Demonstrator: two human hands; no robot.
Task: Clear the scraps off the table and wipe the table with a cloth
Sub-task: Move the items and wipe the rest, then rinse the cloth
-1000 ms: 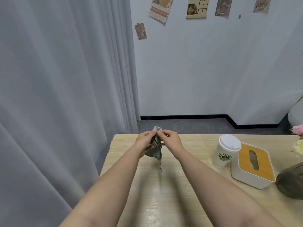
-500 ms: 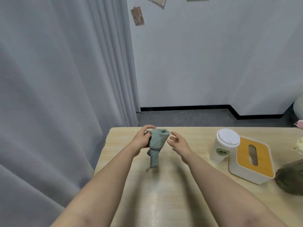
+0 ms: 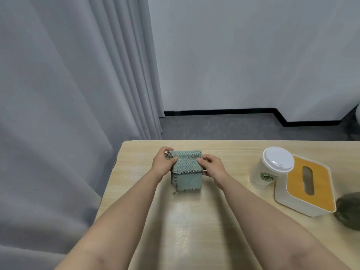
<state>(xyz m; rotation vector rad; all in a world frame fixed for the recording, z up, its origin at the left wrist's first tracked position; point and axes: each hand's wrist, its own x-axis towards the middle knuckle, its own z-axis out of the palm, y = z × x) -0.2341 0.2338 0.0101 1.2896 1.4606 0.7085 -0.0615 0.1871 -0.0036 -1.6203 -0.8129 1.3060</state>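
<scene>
Head view shows our left hand (image 3: 162, 164) and right hand (image 3: 211, 167) pinching the folded cloth (image 3: 187, 170) above the bench (image 3: 194, 221); loosening either pinch could unfold it.

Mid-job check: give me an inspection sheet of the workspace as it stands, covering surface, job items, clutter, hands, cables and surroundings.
Surface: light wooden table, glossy; no scraps visible.
Job's things: folded green woven cloth with dark edging, held over the table's far part; whether its lower edge touches the wood is unclear.
Clutter: white lidded paper cup beside a white tissue box with orange top; dark rounded object at the right edge, cut off.
Hands: left hand and right hand each grip a side of the cloth.
Cables: nothing seen.
Surroundings: grey curtain to the left, white wall, grey floor behind.
</scene>
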